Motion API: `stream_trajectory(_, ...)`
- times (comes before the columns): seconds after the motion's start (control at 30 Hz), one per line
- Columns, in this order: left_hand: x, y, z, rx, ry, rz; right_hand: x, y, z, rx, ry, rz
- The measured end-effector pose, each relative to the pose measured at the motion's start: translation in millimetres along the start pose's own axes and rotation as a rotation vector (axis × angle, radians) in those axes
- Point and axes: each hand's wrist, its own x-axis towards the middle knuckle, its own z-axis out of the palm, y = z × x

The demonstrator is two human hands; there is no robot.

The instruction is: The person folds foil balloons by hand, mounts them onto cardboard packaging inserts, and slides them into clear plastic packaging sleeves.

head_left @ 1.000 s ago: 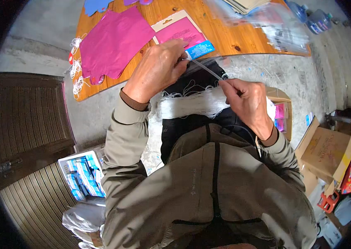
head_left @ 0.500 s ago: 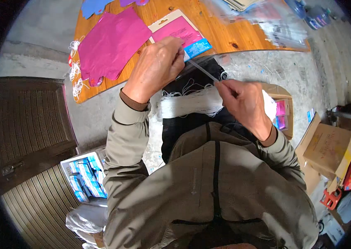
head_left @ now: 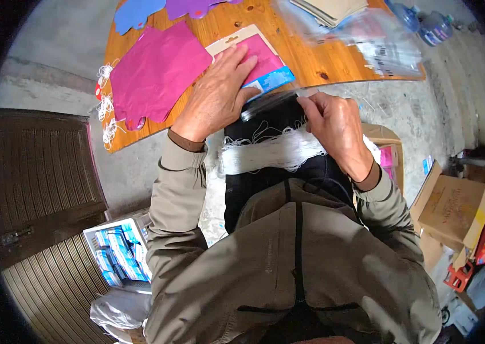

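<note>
My left hand (head_left: 216, 94) lies with its fingers stretched over a packet (head_left: 264, 53) with a beige hanging card, a pink panel and a blue label. At the table's front edge, my right hand (head_left: 334, 123) pinches the end of a clear plastic strip (head_left: 265, 106), which is partly blurred. Whether the strip is joined to the packet's clear wrapping, I cannot tell. Left of the packet lies a magenta plastic sheet (head_left: 159, 71) with angled edges. A bundle of white string (head_left: 271, 152) rests across my lap below both hands.
Small white string coils (head_left: 105, 108) hang at the table's (head_left: 311, 63) left edge. Blue (head_left: 136, 14) and purple (head_left: 193, 7) sheets lie at the back. Clear bags (head_left: 388, 49) and beige cards (head_left: 331, 10) sit on the right. A white basket (head_left: 129, 284) holds blue-white packs; an open carton (head_left: 454, 209) stands right.
My left hand has let go of the strip's left end and flattened onto the packet. The strip has dropped lower on its left side. My right hand has stayed nearly in place.
</note>
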Motion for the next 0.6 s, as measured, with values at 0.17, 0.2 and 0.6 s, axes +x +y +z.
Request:
stream_trajectory(0.17,3.7,15.3,1.9,-0.043,-0.026,0.027,15.1,-4.4,2.2,-0.103,0.023,-0.050)
stream_trajectory(0.2,5.5,14.5,1.8,-0.054,-0.013,0.035,15.7,-4.4,3.1,-0.095,0.010,-0.048)
stream_trajectory(0.6,21.4,10.8,8.3,0.081,-0.003,0.120,7.6,5.7,-24.1,-0.005,-0.094,-0.047)
